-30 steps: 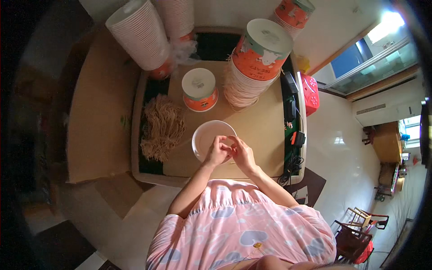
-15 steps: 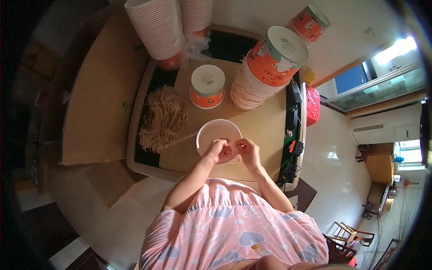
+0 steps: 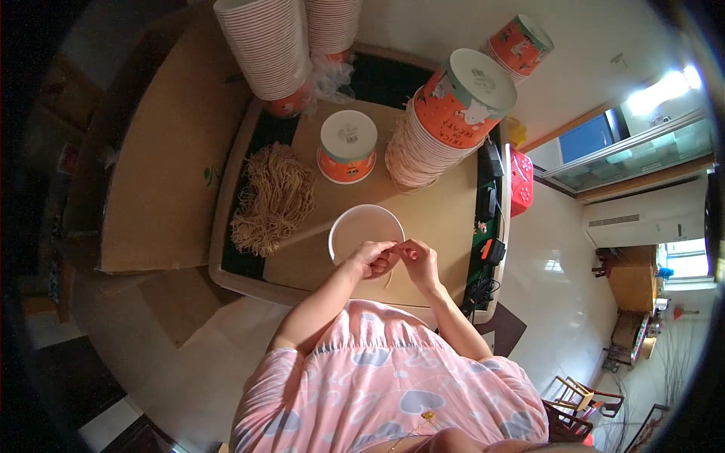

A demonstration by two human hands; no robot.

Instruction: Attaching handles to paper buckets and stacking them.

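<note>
An open paper bucket, white inside, stands in front of me with its mouth toward me. Over its near right rim my left hand and my right hand meet, fingertips pinched together. A thin beige cord hangs below them; the part in the fingers is too small to see clearly. Both hands are closed. Left of the bucket lies a loose bundle of beige cords. Behind it, an upside-down orange and green bucket rests on the cardboard.
A tall stack of upside-down buckets with cord handles stands at the back right. White bucket stacks in clear plastic rise at the back left. A large cardboard box is on the left. Black adapters and cables line the table's right edge.
My hands have come closer together, and their fingertips now meet. The left hand has turned slightly, and the cord end hangs lower and straighter. The view has shifted a little.
</note>
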